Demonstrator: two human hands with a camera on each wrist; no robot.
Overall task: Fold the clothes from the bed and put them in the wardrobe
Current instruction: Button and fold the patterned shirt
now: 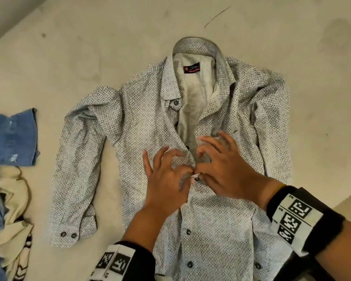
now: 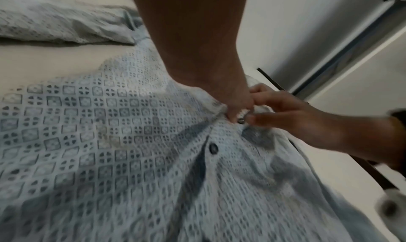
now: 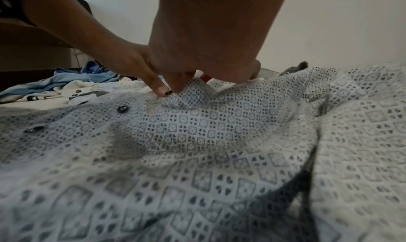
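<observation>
A white long-sleeved shirt [image 1: 142,122] with a grey diamond print lies face up on the bed [image 1: 69,57], collar away from me, its upper front unbuttoned. My left hand [image 1: 166,175] pinches the left placket edge at mid-chest. My right hand [image 1: 221,165] pinches the other edge beside a dark button [image 1: 197,179]. The two hands meet over the placket. In the left wrist view the left hand [image 2: 235,106] and the right hand [image 2: 285,113] pinch the shirt [image 2: 98,141] around the button [image 2: 241,121]. In the right wrist view both thumbs press into the shirt [image 3: 219,132] fabric.
A heap of other clothes lies at the bed's left edge: blue denim [image 1: 12,136] and a cream garment [image 1: 12,199]. The same heap [image 3: 72,82] shows in the right wrist view. A dark bed frame edge [image 2: 272,80] runs along the right side.
</observation>
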